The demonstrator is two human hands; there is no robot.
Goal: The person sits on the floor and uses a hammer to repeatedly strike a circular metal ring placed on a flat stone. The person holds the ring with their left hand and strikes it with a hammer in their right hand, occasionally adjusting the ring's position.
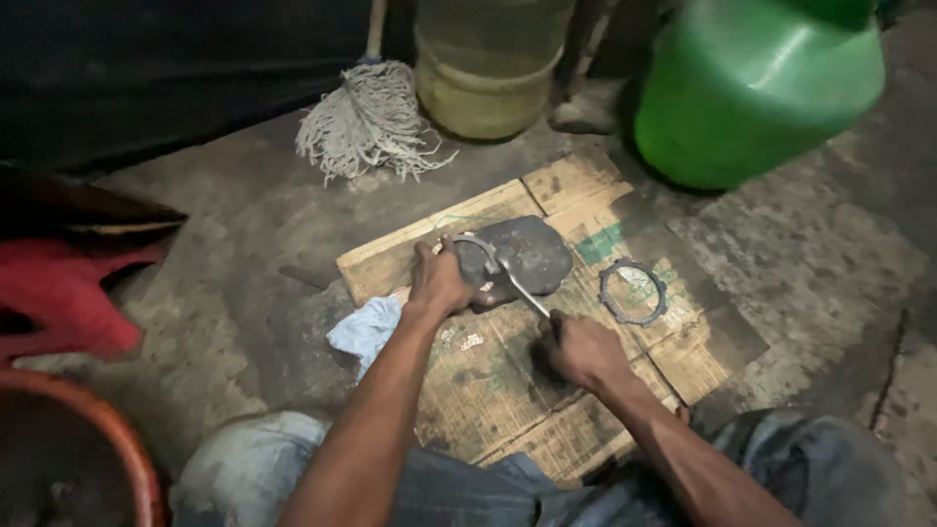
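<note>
Far left: a red cloth (59,298) lay at the frame's edge, with the curved rim of a reddish tub (117,439) below it.

Upper left of centre: a grey string mop (366,122) rested head-down on the dirty concrete floor (224,215). Beside it stood a yellowish bucket (485,73).

Centre: a flattened sheet of cardboard (488,390) was spread on the floor. A pale blue rag (369,327) lay at its left edge, just beside the left forearm.

Left hand (439,281): fingers curled and pressed down on the near left edge of a dark metal cover (522,256), which lay on the cardboard's upper middle.

A metal wrench (503,273) ran slantwise from the cover's top down toward the right hand; its ring end sat on the cover.

Right hand (581,349): closed in a fist around the wrench's lower end, knuckles up.

A few small pale bits (468,342) lay on the cardboard between the two hands; their kind could not be told.

Right of centre: a dark flat ring with a toothed edge (632,291) lay on the cardboard, apart from both hands.

Upper right: a large green plastic container (752,88) stood on the floor.

Bottom: knees in worn blue trousers (820,468).
</note>
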